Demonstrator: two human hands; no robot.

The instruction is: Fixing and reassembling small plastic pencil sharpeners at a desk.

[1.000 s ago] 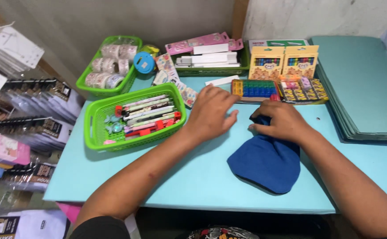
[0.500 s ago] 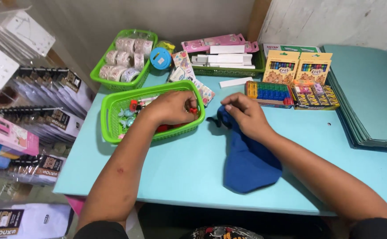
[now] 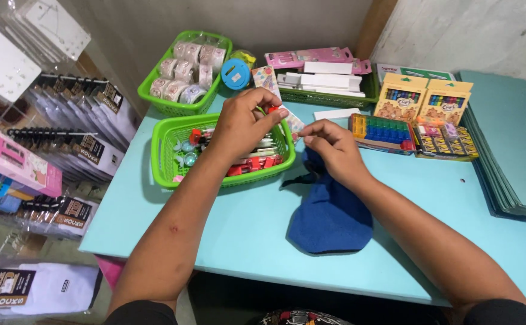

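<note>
Two hands at work. Left hand (image 3: 242,123) over the nearer green basket (image 3: 165,159), fingers pinched on a small red-ended item (image 3: 271,110). Right hand (image 3: 330,144) curled narrow at the mouth of one blue cloth pouch (image 3: 330,216), lying flat on the light blue table (image 3: 233,235). Three green baskets counted; two crayon boxes (image 3: 422,99). Hanging stock racks (image 3: 64,138) left, plain wall behind.

Blue cloth pouch (image 3: 330,216) flat on table, beside green basket (image 3: 163,156).
</note>
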